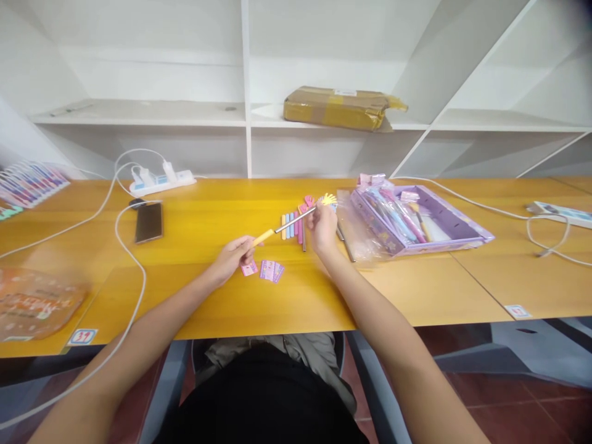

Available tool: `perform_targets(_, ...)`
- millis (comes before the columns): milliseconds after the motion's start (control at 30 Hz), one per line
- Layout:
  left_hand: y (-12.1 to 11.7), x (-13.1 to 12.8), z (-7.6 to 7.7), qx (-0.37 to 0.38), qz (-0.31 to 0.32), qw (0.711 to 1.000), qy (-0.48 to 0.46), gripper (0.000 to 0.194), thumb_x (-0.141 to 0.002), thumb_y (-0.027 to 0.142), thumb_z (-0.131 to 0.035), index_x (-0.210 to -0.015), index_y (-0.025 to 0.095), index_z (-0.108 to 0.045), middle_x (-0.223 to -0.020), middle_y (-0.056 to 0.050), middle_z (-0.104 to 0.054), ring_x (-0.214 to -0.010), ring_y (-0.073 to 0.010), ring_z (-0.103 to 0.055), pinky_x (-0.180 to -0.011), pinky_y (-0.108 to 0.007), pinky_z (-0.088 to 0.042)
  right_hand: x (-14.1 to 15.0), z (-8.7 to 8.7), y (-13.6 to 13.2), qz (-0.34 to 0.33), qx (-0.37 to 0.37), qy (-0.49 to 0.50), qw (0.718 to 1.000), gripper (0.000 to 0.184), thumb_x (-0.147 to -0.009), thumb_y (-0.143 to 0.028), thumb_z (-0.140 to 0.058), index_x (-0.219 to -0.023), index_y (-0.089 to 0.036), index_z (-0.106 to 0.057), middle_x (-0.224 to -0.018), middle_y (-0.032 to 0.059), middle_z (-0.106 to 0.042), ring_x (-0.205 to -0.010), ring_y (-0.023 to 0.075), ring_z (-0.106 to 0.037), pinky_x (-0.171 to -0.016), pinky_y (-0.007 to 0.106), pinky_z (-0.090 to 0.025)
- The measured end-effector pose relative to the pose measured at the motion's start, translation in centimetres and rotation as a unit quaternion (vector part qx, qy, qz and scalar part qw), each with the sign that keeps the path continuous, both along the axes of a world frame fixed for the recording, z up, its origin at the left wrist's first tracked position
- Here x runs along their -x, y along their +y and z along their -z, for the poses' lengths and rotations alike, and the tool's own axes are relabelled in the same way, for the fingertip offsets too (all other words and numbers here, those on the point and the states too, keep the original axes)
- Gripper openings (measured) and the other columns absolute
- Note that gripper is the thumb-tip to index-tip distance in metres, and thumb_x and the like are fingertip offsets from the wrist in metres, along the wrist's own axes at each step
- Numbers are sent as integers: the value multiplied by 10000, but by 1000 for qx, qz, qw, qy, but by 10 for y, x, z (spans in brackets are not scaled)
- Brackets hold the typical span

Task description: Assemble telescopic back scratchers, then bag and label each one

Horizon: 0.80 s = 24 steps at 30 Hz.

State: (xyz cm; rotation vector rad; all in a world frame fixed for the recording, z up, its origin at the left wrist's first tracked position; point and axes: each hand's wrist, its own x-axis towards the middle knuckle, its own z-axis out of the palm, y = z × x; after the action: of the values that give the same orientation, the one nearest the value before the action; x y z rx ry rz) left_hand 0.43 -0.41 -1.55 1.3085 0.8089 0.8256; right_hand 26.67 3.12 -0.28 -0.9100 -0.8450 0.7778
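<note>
Between my two hands is a slim telescopic back scratcher (294, 220) with a yellow handle, a metal rod and a small yellow hand-shaped head. My left hand (234, 256) is closed on the handle, and my right hand (323, 227) grips the rod just below the head. Behind the rod lie several pastel handles (290, 226) in a row, with pink hand-shaped heads (308, 202) beyond them. Metal rods (346, 243) rest to the right of my right hand. Small printed cards (271, 271) lie near my left hand, one partly under its fingers.
A purple box (444, 213) with bagged back scratchers stands at the right, beside clear plastic bags (365, 231). At the left are a phone (148, 222), a power strip (163, 181), white cables and an orange bag (39, 302). A taped carton (337, 108) sits on the shelf.
</note>
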Motion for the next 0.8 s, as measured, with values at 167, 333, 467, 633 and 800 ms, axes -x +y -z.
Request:
perform_targets(167, 0, 2, 2, -5, 11, 1000, 6, 465, -974, 626, -619, -1077, 182, -713, -687, 58, -325, -546, -103, -324, -541, -272, -264, 4, -2, -4, -6, 8, -5, 1000, 511, -938, -654, -660, -736, -266, -396, -545, -74, -442, -454, 100, -389, -417, 229, -312)
perform_targets(333, -2, 2, 1, -66, -6, 995, 69, 483, -985, 651, -584, -1062, 188, -698, -653, 63, -336, -543, -116, -326, -544, -269, -288, 3, 0, -2, -3, -6, 10, 1000, 527, -898, -645, -722, -739, -261, -398, -549, -86, -420, -455, 90, -385, -417, 218, -301)
perform_targets(467, -2, 2, 4, -136, -33, 981, 134, 454, -996, 629, -575, -1051, 195, -697, -714, 35, -461, -589, -127, -411, -548, -258, -338, 2, 2, -2, -8, -21, 8, 1000, 514, -895, -648, -737, -765, -261, -423, -566, -87, -432, -463, 93, -392, -420, 220, -303)
perform_targets(633, 1, 5, 3, -154, -75, 973, 153, 421, -1024, 582, -531, -1059, 196, -696, -702, 35, -487, -595, -132, -441, -554, -250, -346, 1, 5, -3, -20, -43, -32, 998, 465, -924, -669, -701, -831, -259, -505, -628, -72, -543, -468, 95, -404, -434, 232, -322)
perform_targets(800, 1, 6, 1, -165, -78, 970, 162, 423, -1023, 580, -522, -1048, 190, -682, -688, 42, -479, -587, -129, -441, -558, -249, -344, 1, 6, -1, -60, -48, -20, 997, 501, -910, -709, -698, -819, -251, -518, -620, -66, -557, -438, 88, -396, -414, 238, -294)
